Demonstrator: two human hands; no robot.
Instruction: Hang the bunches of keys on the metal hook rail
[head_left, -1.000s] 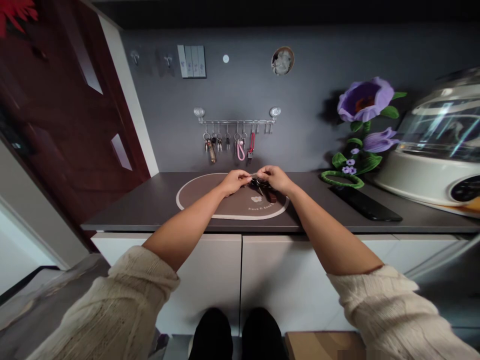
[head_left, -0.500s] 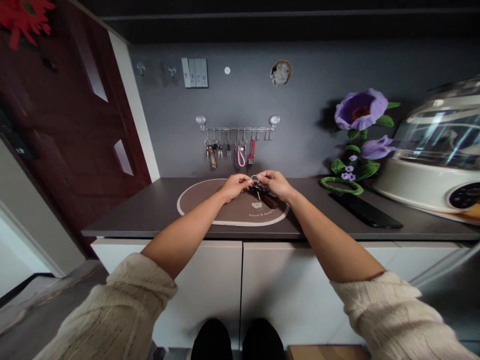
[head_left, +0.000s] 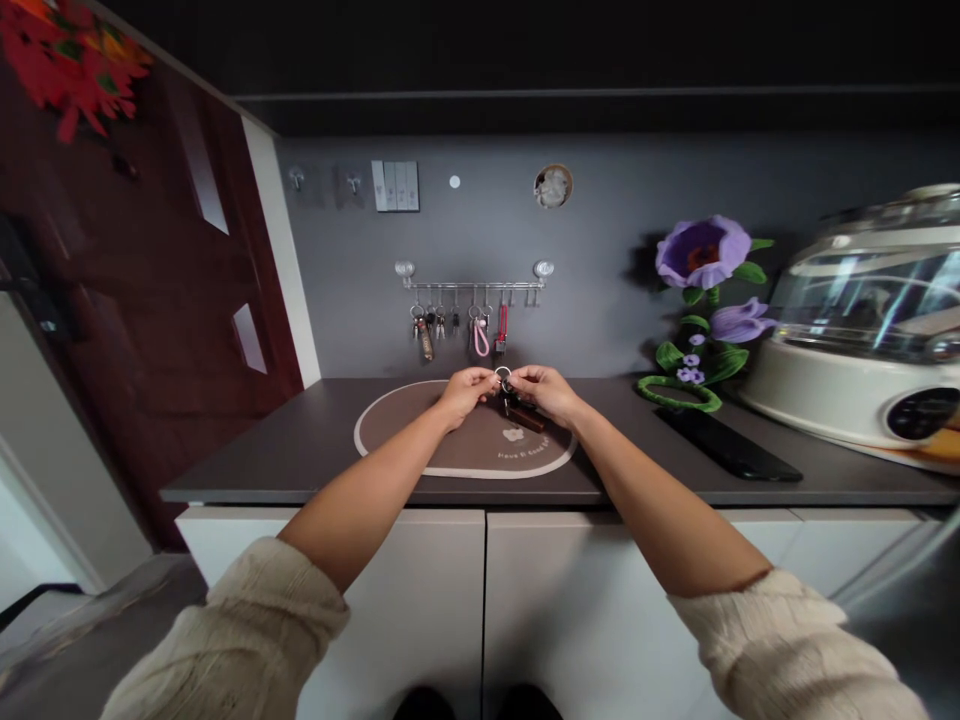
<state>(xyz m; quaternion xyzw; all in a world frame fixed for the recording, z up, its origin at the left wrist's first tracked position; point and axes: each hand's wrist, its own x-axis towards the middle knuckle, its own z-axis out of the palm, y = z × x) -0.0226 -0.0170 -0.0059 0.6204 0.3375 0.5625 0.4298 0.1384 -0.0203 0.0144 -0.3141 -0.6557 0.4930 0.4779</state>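
Between my two hands is a metal key ring (head_left: 502, 374), held just above the counter. My left hand (head_left: 470, 393) pinches its left side, and my right hand (head_left: 545, 390) pinches the right side. Below the ring hang dark keys and a brown strap-like fob (head_left: 526, 416), partly hidden by my right fingers. Underneath lies a brown oval mat (head_left: 420, 440) with a pale rim and printed lettering. Behind my hands, a clear hook rail (head_left: 476, 286) on the wall carries several key sets, among them a pink loop (head_left: 481, 338) and a red strap (head_left: 502, 325).
On the right of the dark counter (head_left: 622, 460) lie a black phone (head_left: 727, 443) and purple artificial flowers (head_left: 705, 255) with a green ring base. Beyond them stands a white appliance with a clear cover (head_left: 832, 380). A dark shelf (head_left: 525, 60) overhangs the wall. A dark red door (head_left: 187, 300) is at left.
The camera view has tilted up, so the scene sits lower in the picture. The key ring now shows more upright between my fingers; both hands keep their pinch on it.
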